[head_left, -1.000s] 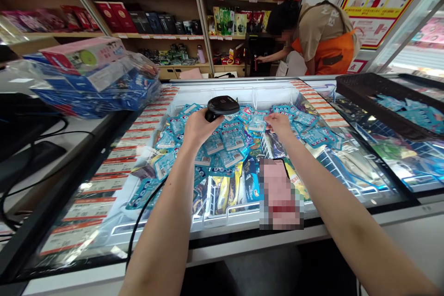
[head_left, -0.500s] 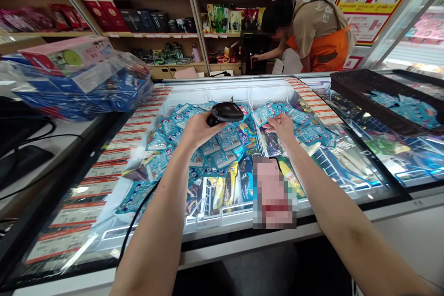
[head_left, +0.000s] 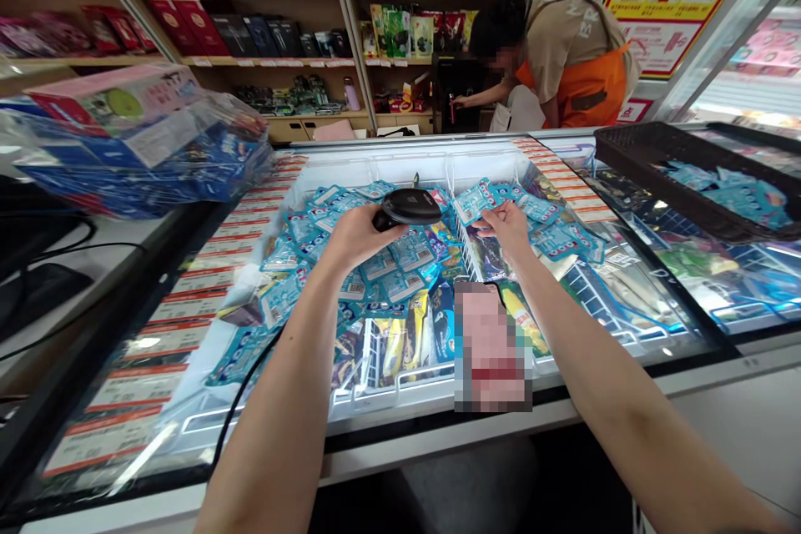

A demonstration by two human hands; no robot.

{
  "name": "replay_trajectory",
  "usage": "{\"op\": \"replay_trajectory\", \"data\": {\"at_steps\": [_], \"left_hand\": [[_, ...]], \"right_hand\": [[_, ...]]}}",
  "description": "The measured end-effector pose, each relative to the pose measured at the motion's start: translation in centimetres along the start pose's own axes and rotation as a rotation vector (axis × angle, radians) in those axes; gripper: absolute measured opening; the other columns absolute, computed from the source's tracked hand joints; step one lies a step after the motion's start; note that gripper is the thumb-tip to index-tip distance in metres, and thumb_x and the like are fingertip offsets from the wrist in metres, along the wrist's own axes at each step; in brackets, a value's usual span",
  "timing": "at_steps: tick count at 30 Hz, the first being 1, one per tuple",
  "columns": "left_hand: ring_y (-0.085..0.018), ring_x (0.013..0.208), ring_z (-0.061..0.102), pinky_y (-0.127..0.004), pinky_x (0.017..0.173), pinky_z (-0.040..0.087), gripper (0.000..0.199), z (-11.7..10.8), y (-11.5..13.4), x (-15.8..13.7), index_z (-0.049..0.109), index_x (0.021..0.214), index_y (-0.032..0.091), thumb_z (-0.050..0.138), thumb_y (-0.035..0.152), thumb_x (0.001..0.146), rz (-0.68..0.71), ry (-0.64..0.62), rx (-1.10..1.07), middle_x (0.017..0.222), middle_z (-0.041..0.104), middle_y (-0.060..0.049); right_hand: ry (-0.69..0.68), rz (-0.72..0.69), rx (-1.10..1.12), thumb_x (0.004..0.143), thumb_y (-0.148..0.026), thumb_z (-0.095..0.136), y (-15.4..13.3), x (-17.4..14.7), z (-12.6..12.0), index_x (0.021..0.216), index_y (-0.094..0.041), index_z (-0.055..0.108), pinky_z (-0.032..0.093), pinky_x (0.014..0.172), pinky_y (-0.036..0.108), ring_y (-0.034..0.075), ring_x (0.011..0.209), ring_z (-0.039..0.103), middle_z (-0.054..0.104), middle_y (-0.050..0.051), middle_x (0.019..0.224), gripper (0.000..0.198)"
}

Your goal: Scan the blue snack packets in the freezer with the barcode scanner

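As I look down my forearms, the nearest thing is the cable (head_left: 241, 400) trailing from under my left arm over the freezer (head_left: 438, 421) rim, and just right of it a blurred flat object, which I cannot identify, on the front edge. Further in, my left hand (head_left: 356, 240) is clenched round the handle of the black scanner (head_left: 410, 206), whose head sits over the heap of blue packets (head_left: 381, 267). My right hand (head_left: 508, 227) pinches one packet (head_left: 476, 200) by its edge, lifted off the pile and just beside the scanner head. A second ago that hand lay lower among the packets; it has since raised the packet and turned it towards the scanner, so I judge a scan is in hand. To the right a black basket (head_left: 632, 154) holding more packets rests on the glass lid. Beyond, a person in an orange apron (head_left: 588, 92) bends at the shelves (head_left: 263, 58).
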State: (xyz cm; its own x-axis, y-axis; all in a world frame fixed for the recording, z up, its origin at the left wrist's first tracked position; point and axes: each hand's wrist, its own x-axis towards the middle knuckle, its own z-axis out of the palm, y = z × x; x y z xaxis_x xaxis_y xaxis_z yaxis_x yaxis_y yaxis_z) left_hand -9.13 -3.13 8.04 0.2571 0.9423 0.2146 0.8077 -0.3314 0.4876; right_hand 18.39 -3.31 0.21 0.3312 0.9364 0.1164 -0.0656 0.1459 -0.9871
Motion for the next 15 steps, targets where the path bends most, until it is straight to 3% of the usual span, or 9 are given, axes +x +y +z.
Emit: {"op": "replay_trajectory", "data": {"at_steps": [15], "left_hand": [[-0.016,0.059,0.048,-0.026,0.052,0.028,0.05,0.18,-0.3,0.05,0.068,0.087,0.017,0.057,0.063,0.069,0.032,-0.039,0.022,0.065,0.058,-0.002]], "right_hand": [[-0.008,-0.012,0.001,0.071,-0.037,0.069,0.07,0.07,-0.05,0.077,-0.024,0.043,0.056,0.051,0.029,0.022,0.071,0.072,0.057,-0.005,0.06,0.03]]}}
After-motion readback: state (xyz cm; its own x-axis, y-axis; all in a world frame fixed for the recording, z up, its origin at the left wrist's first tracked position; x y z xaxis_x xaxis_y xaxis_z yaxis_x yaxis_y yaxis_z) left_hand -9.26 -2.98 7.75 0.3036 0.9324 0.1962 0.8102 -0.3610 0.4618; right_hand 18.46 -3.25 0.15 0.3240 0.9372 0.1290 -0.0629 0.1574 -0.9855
